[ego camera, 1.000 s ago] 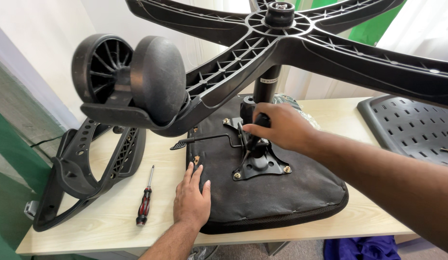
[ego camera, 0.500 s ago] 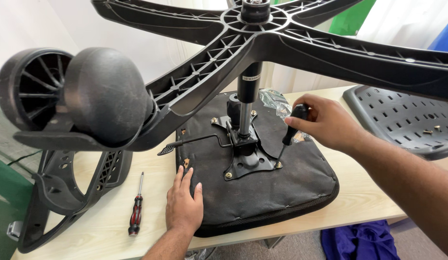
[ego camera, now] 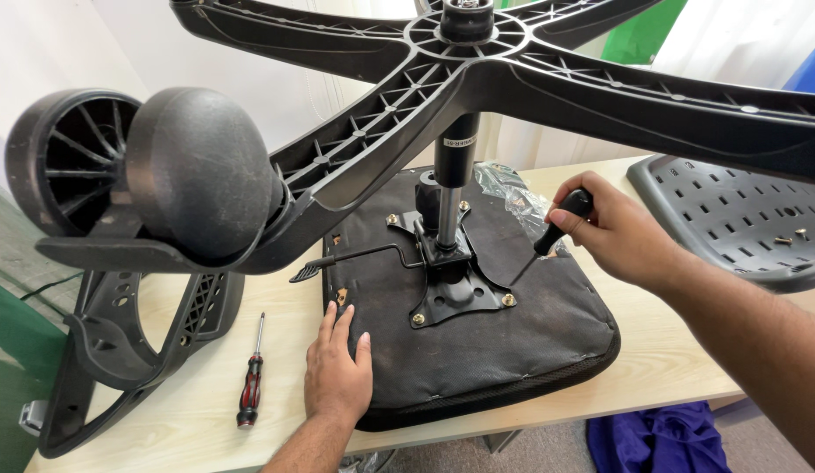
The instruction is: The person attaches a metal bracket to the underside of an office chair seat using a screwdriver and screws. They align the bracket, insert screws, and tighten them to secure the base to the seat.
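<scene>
The right hand [ego camera: 622, 236] is clamped on a screwdriver [ego camera: 552, 238], its shaft slanting toward seven o'clock to the plate bolt [ego camera: 508, 300]; the left hand [ego camera: 336, 372] lies flat on the seat [ego camera: 548, 342].

The seat cushion [ego camera: 477, 350] lies upside down on the table [ego camera: 670, 368], the mounting plate [ego camera: 456, 293] on it (the star base [ego camera: 477, 52] overhead). Left of the cushion – a spare screwdriver [ego camera: 250, 385]; farther left – the armrest frame [ego camera: 119, 350]. The backrest [ego camera: 740, 219] lies right.

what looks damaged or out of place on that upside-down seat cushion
The seat cushion shows small tears in its black underside fabric near the left edge, with lighter material showing through. Crinkled clear plastic wrap lies bunched at its far edge. Nothing else stands out.
</scene>
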